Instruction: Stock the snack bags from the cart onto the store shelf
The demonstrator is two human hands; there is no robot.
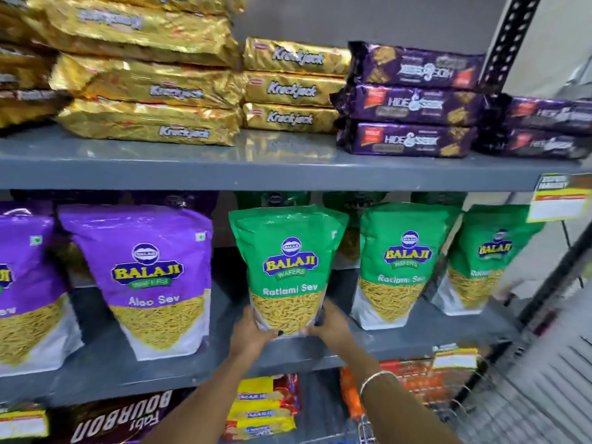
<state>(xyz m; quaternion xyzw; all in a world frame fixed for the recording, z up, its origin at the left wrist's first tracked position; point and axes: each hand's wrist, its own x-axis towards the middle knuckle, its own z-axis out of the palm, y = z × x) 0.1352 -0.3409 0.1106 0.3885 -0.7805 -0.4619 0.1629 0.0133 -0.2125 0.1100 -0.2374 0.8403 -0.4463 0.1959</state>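
Observation:
A green Ratlami Sev bag (290,261) stands upright on the middle grey shelf (179,363), near its front. My left hand (253,334) grips its lower left corner and my right hand (330,328) grips its lower right corner. Two more green Ratlami Sev bags (400,264) (487,261) stand to its right. Purple Aloo Sev bags (150,277) stand to its left. More bags show behind the front row. A wire cart (464,408) shows at the bottom right, below my right forearm.
The upper shelf holds stacked gold Krackjack packs (288,88) and purple Hide & Seek packs (413,104). Bourbon packs (121,418) and yellow-red packs (262,408) lie on the lower shelf. Price tags (557,200) hang on shelf edges. A perforated upright post (512,36) stands at the right.

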